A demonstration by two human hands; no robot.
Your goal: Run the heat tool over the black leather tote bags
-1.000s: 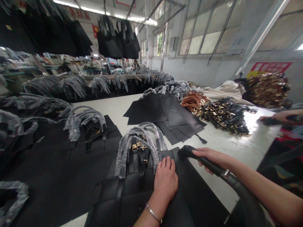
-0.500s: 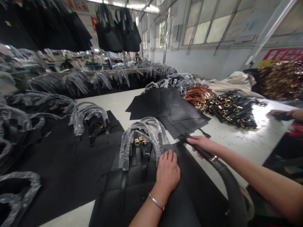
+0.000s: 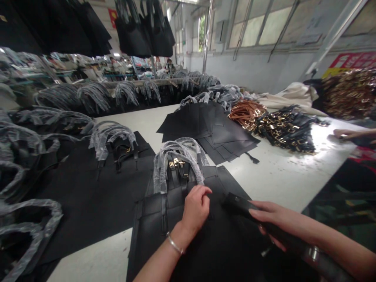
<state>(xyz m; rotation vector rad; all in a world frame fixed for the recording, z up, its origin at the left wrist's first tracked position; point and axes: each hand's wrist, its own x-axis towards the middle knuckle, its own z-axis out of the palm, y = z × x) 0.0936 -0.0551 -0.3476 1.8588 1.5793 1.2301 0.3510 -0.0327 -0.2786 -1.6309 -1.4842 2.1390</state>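
Note:
A stack of black bag pieces (image 3: 170, 243) lies in front of me. Clear plastic-wrapped handles (image 3: 160, 174) rise from its upper edge, with gold-coloured buckles (image 3: 176, 162) between them. My left hand (image 3: 196, 205) rests on the stack just below the right end of a handle, its fingers curled; whatever they hold is hidden. My right hand (image 3: 272, 219) is closed around a black hose nozzle (image 3: 239, 205), whose tip points left over the black material. A metal clamp joins the nozzle to a thick hose at lower right.
More black bags with wrapped handles (image 3: 110, 137) cover the table's left side. Loose black panels (image 3: 205, 129) lie ahead, beside brown straps (image 3: 246, 113) and black buckled straps (image 3: 288, 131). Another person's hand (image 3: 349, 134) is at the right edge. Black bags (image 3: 143, 31) hang overhead.
My right hand has brought the nozzle down and nearer to me, over the black material. My left hand has shifted slightly left and up, and its fingers have curled from lying flat.

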